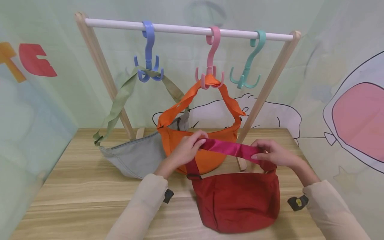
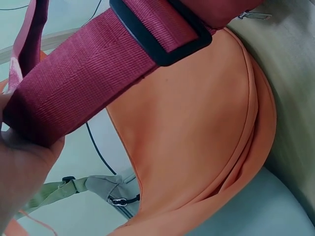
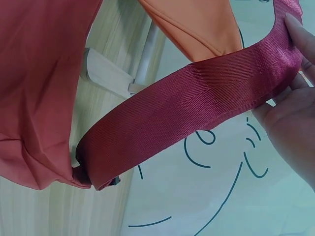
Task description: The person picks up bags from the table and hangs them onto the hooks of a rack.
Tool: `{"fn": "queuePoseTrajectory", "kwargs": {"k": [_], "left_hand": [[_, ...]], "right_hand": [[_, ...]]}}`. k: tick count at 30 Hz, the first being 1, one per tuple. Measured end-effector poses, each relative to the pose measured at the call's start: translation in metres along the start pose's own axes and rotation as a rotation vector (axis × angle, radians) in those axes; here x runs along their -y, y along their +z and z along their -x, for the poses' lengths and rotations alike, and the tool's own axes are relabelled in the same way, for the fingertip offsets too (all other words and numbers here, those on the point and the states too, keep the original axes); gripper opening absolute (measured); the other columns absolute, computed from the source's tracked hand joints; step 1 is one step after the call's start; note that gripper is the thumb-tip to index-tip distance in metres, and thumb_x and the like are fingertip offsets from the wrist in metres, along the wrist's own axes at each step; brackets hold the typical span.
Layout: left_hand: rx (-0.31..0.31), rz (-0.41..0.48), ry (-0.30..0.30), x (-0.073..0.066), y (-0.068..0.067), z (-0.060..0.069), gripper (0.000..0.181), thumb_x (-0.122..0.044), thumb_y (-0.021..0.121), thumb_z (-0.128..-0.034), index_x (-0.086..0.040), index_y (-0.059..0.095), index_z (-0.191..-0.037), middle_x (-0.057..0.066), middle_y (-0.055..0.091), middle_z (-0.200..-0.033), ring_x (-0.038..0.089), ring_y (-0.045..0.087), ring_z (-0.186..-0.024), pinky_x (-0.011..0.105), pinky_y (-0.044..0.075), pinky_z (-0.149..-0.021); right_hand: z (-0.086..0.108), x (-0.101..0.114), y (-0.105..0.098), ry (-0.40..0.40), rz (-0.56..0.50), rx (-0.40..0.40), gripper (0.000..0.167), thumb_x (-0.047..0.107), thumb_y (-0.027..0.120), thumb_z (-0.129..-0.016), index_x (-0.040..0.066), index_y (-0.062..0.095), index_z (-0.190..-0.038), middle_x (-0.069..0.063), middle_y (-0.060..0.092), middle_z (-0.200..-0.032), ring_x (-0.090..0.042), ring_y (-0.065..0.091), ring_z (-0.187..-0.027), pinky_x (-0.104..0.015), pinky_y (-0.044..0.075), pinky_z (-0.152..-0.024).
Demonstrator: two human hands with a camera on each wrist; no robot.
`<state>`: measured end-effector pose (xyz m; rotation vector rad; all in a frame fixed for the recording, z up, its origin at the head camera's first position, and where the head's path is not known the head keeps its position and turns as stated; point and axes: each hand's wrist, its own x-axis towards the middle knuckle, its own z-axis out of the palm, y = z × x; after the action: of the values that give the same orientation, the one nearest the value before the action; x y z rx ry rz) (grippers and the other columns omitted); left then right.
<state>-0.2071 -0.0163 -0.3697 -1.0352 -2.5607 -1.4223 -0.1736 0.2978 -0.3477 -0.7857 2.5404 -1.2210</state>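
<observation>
A dark red shoulder bag (image 1: 240, 201) is at the table's front, its wide strap (image 1: 229, 148) raised and stretched between both hands. My left hand (image 1: 187, 146) pinches the strap's left part between thumb and fingers; a black buckle (image 2: 162, 29) sits on the strap below it in the left wrist view. My right hand (image 1: 273, 153) grips the strap's right part, thumb on one face and fingers behind. Just behind the hands, an orange bag (image 1: 177, 143) hangs by its strap from a pink hook (image 1: 212, 53). The red bag's body partly covers the table there.
A grey bag (image 1: 135, 160) with a green strap hangs from a blue hook (image 1: 149, 46) at left. A teal hook (image 1: 249, 66) holds nothing. All hooks hang on the white rail (image 1: 183, 29) of a wooden-legged rack (image 1: 267, 83), standing on the wood-grain table (image 1: 75, 186).
</observation>
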Motion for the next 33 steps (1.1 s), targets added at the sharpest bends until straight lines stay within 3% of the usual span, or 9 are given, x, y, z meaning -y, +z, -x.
{"fn": "queuePoseTrajectory", "kwargs": {"k": [8, 13, 21, 33], "left_hand": [[0.004, -0.013, -0.038, -0.004, -0.004, -0.002, 0.011, -0.011, 0.047, -0.0955, -0.010, 0.051, -0.106, 0.008, 0.059, -0.081, 0.020, 0.058, -0.069, 0.026, 0.047, -0.065], [-0.019, -0.054, -0.021, -0.007, -0.007, -0.005, 0.013, -0.011, 0.047, -0.0955, -0.011, 0.051, -0.107, 0.005, 0.060, -0.085, 0.018, 0.058, -0.068, 0.028, 0.046, -0.066], [-0.032, -0.073, 0.019, -0.014, -0.014, -0.010, 0.014, -0.011, 0.046, -0.0958, -0.011, 0.052, -0.108, 0.003, 0.057, -0.078, 0.018, 0.054, -0.065, 0.031, 0.044, -0.067], [0.036, -0.021, 0.021, -0.022, -0.022, -0.016, 0.019, -0.012, 0.046, -0.0961, -0.015, 0.048, -0.115, 0.006, 0.054, -0.065, 0.014, 0.052, -0.060, 0.029, 0.042, -0.059]], "right_hand": [[-0.003, 0.006, -0.004, -0.005, 0.044, -0.101, 0.030, -0.001, 0.063, -0.083, 0.002, 0.052, -0.111, -0.011, 0.058, -0.086, -0.019, 0.055, -0.077, -0.029, 0.046, -0.067], [-0.004, 0.011, -0.008, -0.034, 0.047, -0.133, 0.037, -0.004, 0.062, -0.083, 0.000, 0.049, -0.117, -0.011, 0.058, -0.085, -0.018, 0.055, -0.074, -0.028, 0.048, -0.063], [-0.006, 0.019, -0.016, -0.096, 0.051, -0.154, 0.034, -0.005, 0.062, -0.082, 0.001, 0.052, -0.114, -0.009, 0.059, -0.083, -0.018, 0.055, -0.069, -0.028, 0.048, -0.056], [-0.007, 0.026, -0.025, -0.165, 0.153, -0.216, 0.028, -0.007, 0.063, -0.080, 0.003, 0.058, -0.106, -0.005, 0.059, -0.089, -0.014, 0.054, -0.071, -0.022, 0.047, -0.060]]}}
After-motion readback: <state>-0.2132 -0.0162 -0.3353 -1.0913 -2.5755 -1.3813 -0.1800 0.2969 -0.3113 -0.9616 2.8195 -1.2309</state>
